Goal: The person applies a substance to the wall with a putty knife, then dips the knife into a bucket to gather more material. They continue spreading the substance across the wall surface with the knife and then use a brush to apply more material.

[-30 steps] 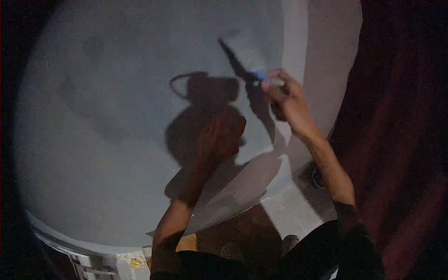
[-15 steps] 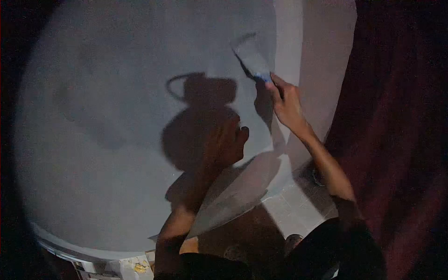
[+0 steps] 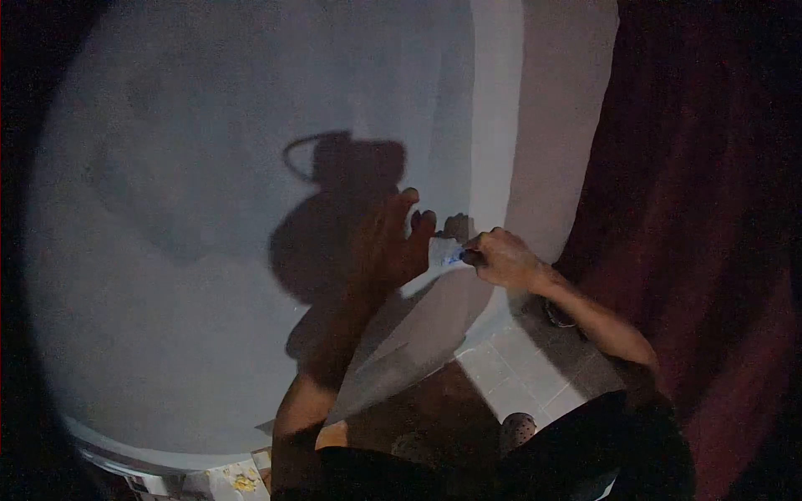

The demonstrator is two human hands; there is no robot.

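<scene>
My right hand (image 3: 505, 259) is closed around a flat, pale putty knife (image 3: 447, 253) with blue near its neck. The tool lies close against the grey-white wall (image 3: 192, 317), beside my left hand. In deep shadow, my left hand (image 3: 401, 242) is raised at the wall with its thumb and a finger apart; nothing shows between them. Part of its palm is lost in the dark. A large shadow of a head with a strapped lamp shape falls on the wall above and left of it.
A lighter vertical band (image 3: 497, 108) runs down the wall's right side, beside a dark red curtain (image 3: 693, 275). Pale floor tiles (image 3: 518, 376) and a perforated shoe (image 3: 519, 430) are below. At the lower left, a light surface carries yellow bits (image 3: 244, 483).
My right hand has brought the putty knife down and slightly left, from high on the wall to beside my left hand. My left hand has shifted slightly left in view.
</scene>
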